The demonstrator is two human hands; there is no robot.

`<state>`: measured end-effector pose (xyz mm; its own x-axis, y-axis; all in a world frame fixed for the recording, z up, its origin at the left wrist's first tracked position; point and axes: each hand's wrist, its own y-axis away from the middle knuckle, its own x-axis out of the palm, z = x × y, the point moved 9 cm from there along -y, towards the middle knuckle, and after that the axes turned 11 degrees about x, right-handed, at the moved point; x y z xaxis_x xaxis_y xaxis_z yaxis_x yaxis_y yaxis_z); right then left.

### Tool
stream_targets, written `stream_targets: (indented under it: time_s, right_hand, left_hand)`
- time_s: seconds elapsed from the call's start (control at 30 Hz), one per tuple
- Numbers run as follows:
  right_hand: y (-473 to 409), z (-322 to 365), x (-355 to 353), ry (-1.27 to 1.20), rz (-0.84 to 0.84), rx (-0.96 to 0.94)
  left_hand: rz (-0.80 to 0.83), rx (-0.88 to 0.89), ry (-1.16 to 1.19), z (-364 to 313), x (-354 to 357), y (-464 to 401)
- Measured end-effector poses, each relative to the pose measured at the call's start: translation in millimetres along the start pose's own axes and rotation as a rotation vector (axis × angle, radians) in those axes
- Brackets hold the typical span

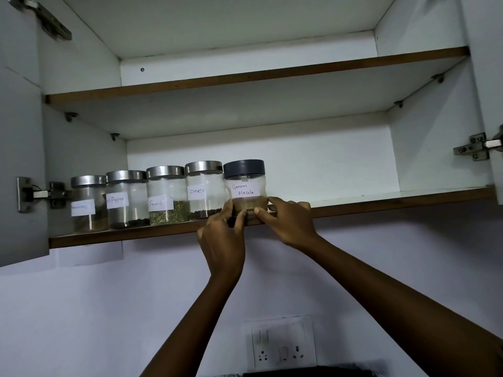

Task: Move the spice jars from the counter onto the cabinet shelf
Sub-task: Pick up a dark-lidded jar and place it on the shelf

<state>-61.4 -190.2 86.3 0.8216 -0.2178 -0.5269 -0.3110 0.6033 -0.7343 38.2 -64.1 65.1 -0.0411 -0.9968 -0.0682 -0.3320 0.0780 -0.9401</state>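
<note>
Both hands are reaching up to the lower cabinet shelf (381, 201), working the Garam Masala jar (246, 187). Left hand (221, 235) is gripping the jar's base from the left side, fingers curled round it, thumb across the front. Right hand (288, 220) is holding the base from the right, fingers wrapping behind, thumb pressing the front low down. Jar is sitting upright at the shelf's front edge, dark grey lid, brown powder in the bottom, white handwritten label facing out. It is standing just beside the Cloves jar (205, 190), touching or nearly so, cannot tell which. Row is continuing leftward: Fennel jar (167, 195), Pepper jar (126, 200), then an unreadable-label jar (87, 204) at the far left, all upright with steel lids, packed close together. Upper shelf (258, 73) is running above. Cabinet doors are hanging open, hinge (475, 146) showing on the right wall. Below on the wall, a switch and socket plate (283, 342) is sitting between the forearms.
</note>
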Motion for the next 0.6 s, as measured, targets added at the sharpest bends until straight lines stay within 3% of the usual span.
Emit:
stream_targets:
  time_s: [0.27, 0.37, 0.6]
  right_hand:
    - [-6, -5, 7, -0.009, 0.082, 0.048]
    - [-1, -4, 6, 0.002, 0.021, 0.031]
    - [22, -2, -5, 0.037, -0.219, -0.058]
  left_hand:
    - [-0.005, -0.015, 0.061, 0, 3, 7]
    - [-0.020, -0.009, 0.068, 1, -2, 13]
    - [0.086, 0.249, -0.062, 2, -18, 57]
